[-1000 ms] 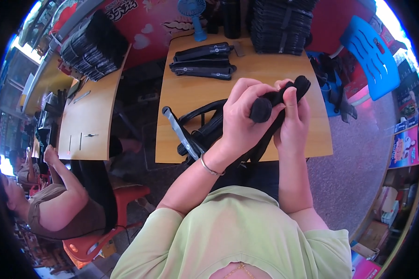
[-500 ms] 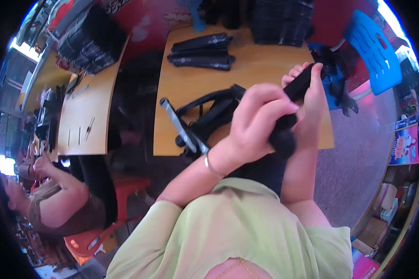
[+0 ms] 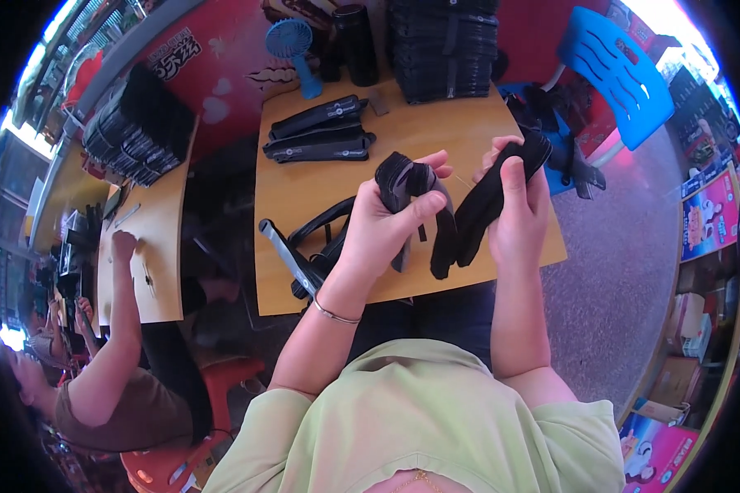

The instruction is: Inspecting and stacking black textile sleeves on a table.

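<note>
Above the near right part of the wooden table (image 3: 436, 131), I hold a black fabric strap (image 3: 480, 218) between both hands. My left hand (image 3: 386, 226) grips a looped, greyish-black end, thumb pressed over it. The thick folded part is in my right hand (image 3: 521, 201), its thumb lying along the front. Between the hands the strap sags to a low point near the table's front edge. Whether it is one piece or two I cannot tell. Beside my left wrist, more black straps with a grey strip (image 3: 288, 255) lie loosely on the table.
Black pouches (image 3: 321, 146) lie farther back. Behind them stand a blue fan (image 3: 290, 39), a black cylinder (image 3: 355, 45) and a tall stack of black goods (image 3: 444, 53). A blue chair (image 3: 612, 78) is at right. A co-worker (image 3: 123, 403) sits at another table on the left.
My hands have come apart: the left one moved left off the right, and the strap now hangs spread between them. The view has shifted, showing more of the table's back. The co-worker's arm has reached forward.
</note>
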`<state>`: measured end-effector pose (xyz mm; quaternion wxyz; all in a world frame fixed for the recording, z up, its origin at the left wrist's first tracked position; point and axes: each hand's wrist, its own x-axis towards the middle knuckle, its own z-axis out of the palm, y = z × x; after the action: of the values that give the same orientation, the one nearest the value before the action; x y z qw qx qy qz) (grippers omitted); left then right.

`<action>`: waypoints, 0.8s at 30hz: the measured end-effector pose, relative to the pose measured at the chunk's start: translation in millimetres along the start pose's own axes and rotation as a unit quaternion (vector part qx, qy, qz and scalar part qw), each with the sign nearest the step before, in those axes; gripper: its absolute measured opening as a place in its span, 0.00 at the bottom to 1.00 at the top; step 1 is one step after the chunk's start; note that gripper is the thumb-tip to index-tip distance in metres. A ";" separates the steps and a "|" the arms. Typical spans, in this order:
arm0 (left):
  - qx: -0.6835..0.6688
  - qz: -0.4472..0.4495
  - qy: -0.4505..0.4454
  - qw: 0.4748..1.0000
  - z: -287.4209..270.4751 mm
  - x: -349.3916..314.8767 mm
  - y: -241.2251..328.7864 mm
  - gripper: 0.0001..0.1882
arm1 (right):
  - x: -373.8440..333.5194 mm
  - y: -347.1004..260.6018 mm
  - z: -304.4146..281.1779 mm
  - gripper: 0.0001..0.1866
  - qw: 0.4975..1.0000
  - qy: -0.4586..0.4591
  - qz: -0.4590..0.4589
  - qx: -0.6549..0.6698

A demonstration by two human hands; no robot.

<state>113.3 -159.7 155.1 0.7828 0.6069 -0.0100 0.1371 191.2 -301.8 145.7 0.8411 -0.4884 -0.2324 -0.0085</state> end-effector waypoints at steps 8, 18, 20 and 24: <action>0.278 0.109 -0.031 0.954 -33.2 -3.1 24.2 0.14 | 17.1 -23.2 -27.1 0.12 0.997 0.010 -0.044 -0.069; 0.160 0.085 -0.013 0.983 9.7 -2.4 10.2 0.41 | 12.8 -41.9 -18.5 0.14 0.995 0.039 -0.054 -0.070; 0.115 0.086 -0.026 0.989 29.5 1.8 1.4 0.46 | 6.2 -40.8 -4.8 0.13 0.998 0.007 -0.045 -0.042; 0.067 0.032 0.011 0.997 43.4 6.3 -10.2 0.39 | -1.8 -38.2 3.2 0.19 0.993 -0.019 -0.051 -0.102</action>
<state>128.2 -202.0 158.0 0.7358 0.6555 -0.0117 0.1697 179.2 -319.5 177.6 0.7808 -0.5592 -0.2707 -0.0661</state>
